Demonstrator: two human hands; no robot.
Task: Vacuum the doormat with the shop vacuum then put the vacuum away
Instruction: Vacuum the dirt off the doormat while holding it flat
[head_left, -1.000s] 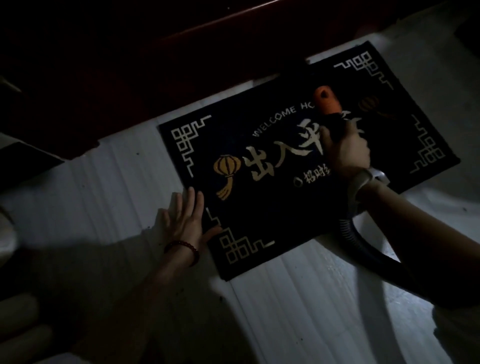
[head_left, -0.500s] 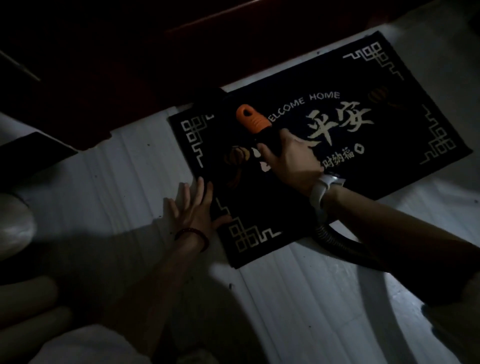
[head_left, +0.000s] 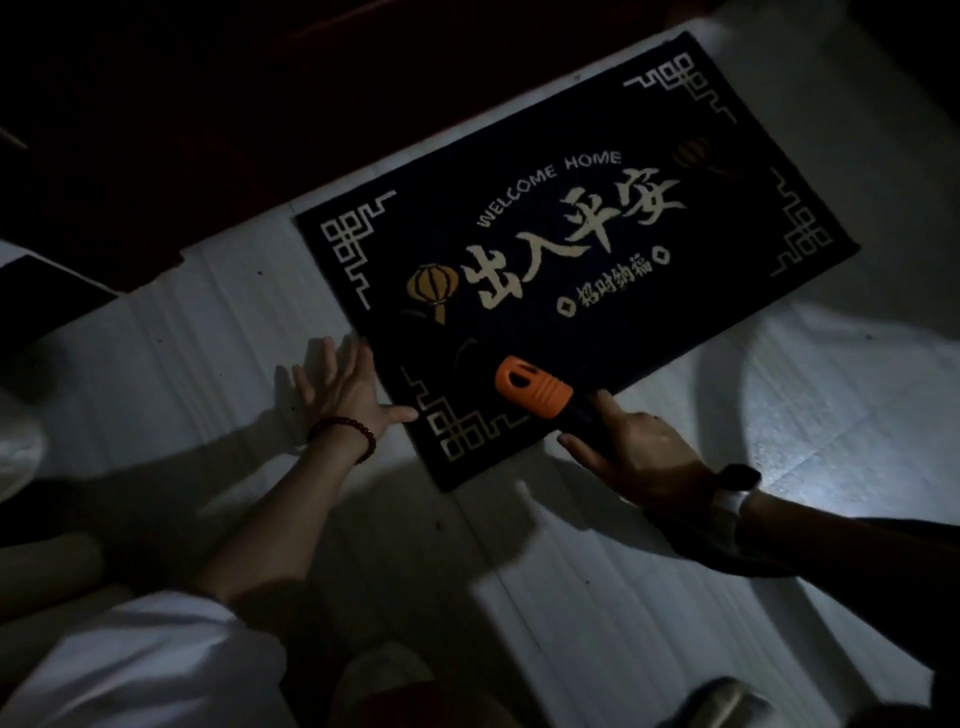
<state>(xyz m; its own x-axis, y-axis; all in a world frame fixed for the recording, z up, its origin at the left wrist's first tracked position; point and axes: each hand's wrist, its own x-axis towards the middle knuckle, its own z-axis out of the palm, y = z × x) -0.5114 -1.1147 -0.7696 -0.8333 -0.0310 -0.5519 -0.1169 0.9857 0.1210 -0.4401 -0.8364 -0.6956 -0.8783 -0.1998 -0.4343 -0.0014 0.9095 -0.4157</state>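
Doormat: dark, rectangular, lying flat on the pale floor, set at an angle. Its far long edge runs just beside a dark red threshold. Pale lettering reads WELCOME HOME above large characters; a yellow lantern motif sits left of them, fret patterns in the corners.

Vacuum nozzle: orange ribbed tip on a black tube, resting over the mat's near edge, just right of the near-left corner pattern. The tip points toward the mat's left side.

Right hand: wrapped around the black tube directly behind the orange tip, forefinger stretched along it toward the nozzle, thumb below. A watch sits on that wrist. The hose behind the hand is lost in shadow; cannot trace it.

Left hand: flat, fingers spread, holding nothing. Palm is on the floor at the mat's left short edge, thumb reaching onto the near-left corner. A dark bead bracelet circles the wrist; a white sleeve shows lower down.

Lighting: dim overall, with one bright patch on the floor at right.
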